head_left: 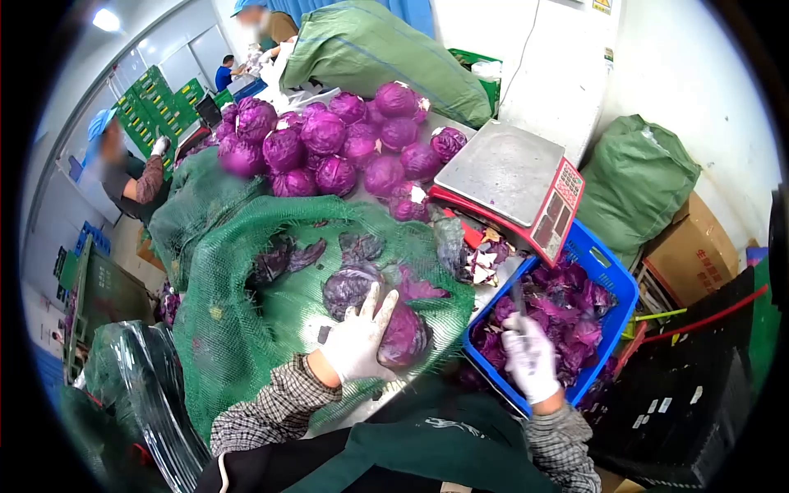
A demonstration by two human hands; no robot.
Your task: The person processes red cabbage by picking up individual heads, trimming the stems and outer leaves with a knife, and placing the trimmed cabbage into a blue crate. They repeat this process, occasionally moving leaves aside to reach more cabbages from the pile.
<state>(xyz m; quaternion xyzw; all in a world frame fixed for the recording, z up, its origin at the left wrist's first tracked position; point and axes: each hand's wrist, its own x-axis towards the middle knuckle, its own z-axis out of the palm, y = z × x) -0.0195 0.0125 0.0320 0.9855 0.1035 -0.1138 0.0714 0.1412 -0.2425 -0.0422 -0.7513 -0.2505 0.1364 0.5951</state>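
Note:
My left hand (355, 338), in a white glove, has its fingers spread and lies against a red cabbage (405, 335) on the green mesh sack (238, 329). Just beyond my fingertips sits a duller red cabbage (348, 289). Loose dark outer leaves (283, 259) are scattered on the mesh behind it. My right hand (530, 357), also gloved, is closed around a knife (518, 297) whose blade points away from me. It hovers over a blue crate (618, 287) filled with purple cabbage leaves (567, 304). The glove hides the knife's handle.
A heap of red cabbages (329, 144) lies at the back, before a large green sack (386, 57). A scale (501, 172) stands beside it, with trimmings (485, 263) in front. Another green sack (641, 181) stands right. A co-worker (127, 177) stands left; others are farther back.

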